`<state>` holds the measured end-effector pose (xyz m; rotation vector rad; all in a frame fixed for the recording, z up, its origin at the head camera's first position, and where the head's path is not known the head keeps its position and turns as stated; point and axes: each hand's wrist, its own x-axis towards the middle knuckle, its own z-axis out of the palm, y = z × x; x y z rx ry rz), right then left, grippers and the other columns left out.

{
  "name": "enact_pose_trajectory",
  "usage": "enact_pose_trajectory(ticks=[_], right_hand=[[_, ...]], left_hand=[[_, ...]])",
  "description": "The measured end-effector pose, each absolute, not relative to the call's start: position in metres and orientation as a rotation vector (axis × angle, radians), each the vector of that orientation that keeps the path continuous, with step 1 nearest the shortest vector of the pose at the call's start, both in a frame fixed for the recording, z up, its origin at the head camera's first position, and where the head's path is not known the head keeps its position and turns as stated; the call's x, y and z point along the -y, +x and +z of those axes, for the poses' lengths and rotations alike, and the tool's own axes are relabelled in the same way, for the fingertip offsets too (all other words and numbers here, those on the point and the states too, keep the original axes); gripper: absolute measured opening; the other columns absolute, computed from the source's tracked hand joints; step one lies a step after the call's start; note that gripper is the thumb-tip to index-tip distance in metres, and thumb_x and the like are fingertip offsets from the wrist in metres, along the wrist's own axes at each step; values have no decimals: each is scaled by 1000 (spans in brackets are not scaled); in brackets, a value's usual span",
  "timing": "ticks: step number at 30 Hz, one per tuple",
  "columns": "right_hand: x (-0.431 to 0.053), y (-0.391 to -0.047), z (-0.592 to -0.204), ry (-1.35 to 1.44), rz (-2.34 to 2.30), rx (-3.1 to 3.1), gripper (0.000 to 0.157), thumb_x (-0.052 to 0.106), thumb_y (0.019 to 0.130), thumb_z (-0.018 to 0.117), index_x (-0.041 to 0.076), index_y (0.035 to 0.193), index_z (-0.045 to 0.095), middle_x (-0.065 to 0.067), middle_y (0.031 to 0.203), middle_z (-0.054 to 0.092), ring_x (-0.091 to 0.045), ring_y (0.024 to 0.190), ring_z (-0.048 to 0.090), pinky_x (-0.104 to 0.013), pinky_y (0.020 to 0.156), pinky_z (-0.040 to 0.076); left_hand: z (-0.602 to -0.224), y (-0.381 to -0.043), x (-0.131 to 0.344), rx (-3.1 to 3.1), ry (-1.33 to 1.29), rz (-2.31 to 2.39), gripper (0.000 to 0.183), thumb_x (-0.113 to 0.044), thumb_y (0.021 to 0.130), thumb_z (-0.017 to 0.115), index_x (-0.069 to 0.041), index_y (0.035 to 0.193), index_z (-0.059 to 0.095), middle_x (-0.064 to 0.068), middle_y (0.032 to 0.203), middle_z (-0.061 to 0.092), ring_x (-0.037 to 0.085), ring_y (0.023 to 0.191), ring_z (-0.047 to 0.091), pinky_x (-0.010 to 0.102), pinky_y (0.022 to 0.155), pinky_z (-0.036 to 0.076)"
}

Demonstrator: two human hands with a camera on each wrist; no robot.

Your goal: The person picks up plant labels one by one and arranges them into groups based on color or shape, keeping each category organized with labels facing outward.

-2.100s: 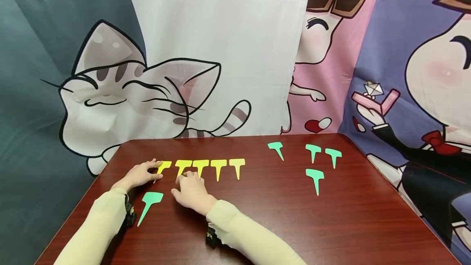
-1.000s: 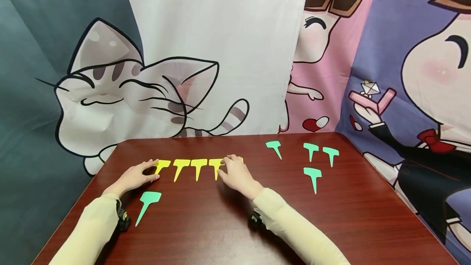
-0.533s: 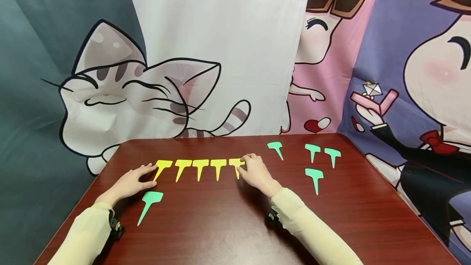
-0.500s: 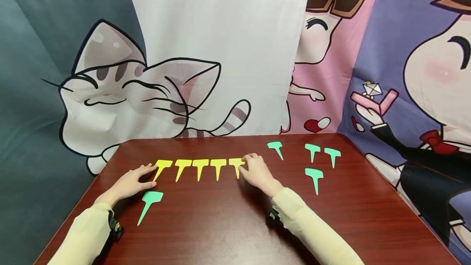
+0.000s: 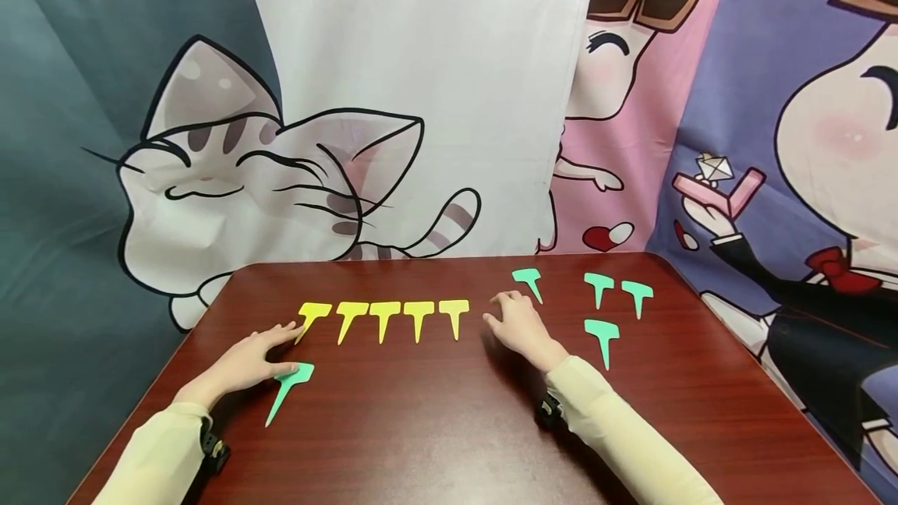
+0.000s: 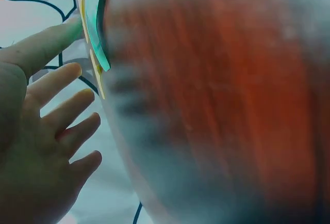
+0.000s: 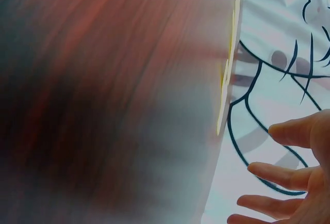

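My left hand [image 5: 242,365] is spread beside the leftmost yellow T-shaped plant label [image 5: 314,312], its fingertips right at that label's edge. The thumb overlaps the head of a green T-shaped plant label [image 5: 295,377] below it; in the left wrist view the fingers are apart with nothing between them. Several yellow labels [image 5: 418,310] lie in a row, heads away from me and points toward me. Right of this row, my right hand [image 5: 522,327] is low over the table, fingers relaxed and holding nothing. A green label [image 5: 528,277] lies just beyond its fingertips.
More green labels [image 5: 602,330] lie spread over the right side of the brown wooden table [image 5: 435,427]. Behind the far edge hangs a cloth backdrop [image 5: 435,100] with cartoon figures. Each wrist carries a small black camera [image 5: 550,411].
My right hand has travelled right along the yellow row and off its last label. My left hand has drawn back from the leftmost yellow label toward the green one. The labels stay put.
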<state>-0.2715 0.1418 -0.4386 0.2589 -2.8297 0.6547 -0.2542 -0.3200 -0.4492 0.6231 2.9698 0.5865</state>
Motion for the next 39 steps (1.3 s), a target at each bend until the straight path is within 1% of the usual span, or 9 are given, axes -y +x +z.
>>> enact_pose_trajectory(ticks=[10,17,24,32,39], right_hand=[[-174,-269,-443,189,620,2862,36,28,89,64,1,113,63,-24,122,57,-43,113,52,-52,91,47],[-198,-266,-442,143,609,2866,38,27,89,63,-1,115,63,-26,123,55,-46,114,50,-56,89,46],[-222,-261,-442,123,588,2864,38,24,89,62,-5,114,62,-29,123,54,-50,113,48,-58,90,44],[-245,-258,-442,66,569,2834,31,23,88,61,-1,107,66,-29,122,55,-51,110,50,-63,81,45],[-263,-252,-439,8,575,2849,31,24,90,59,-1,108,66,-30,121,54,-53,110,47,-64,81,44]], left_hand=[[-448,-241,317,-2971,667,574,74,-48,80,69,-8,139,49,22,144,43,48,134,33,64,106,23],[-447,-235,311,-3001,663,538,74,-50,80,69,-6,138,51,23,142,45,47,132,36,65,104,25],[-446,-228,308,-3025,646,483,73,-49,79,70,-5,136,53,24,141,46,47,131,39,67,102,28],[-448,-227,311,-2996,612,468,73,-47,79,71,-4,135,53,27,139,46,49,129,39,67,101,28],[-448,-228,309,-2981,615,450,70,-44,79,72,-4,134,54,28,139,46,50,129,40,67,101,29]])
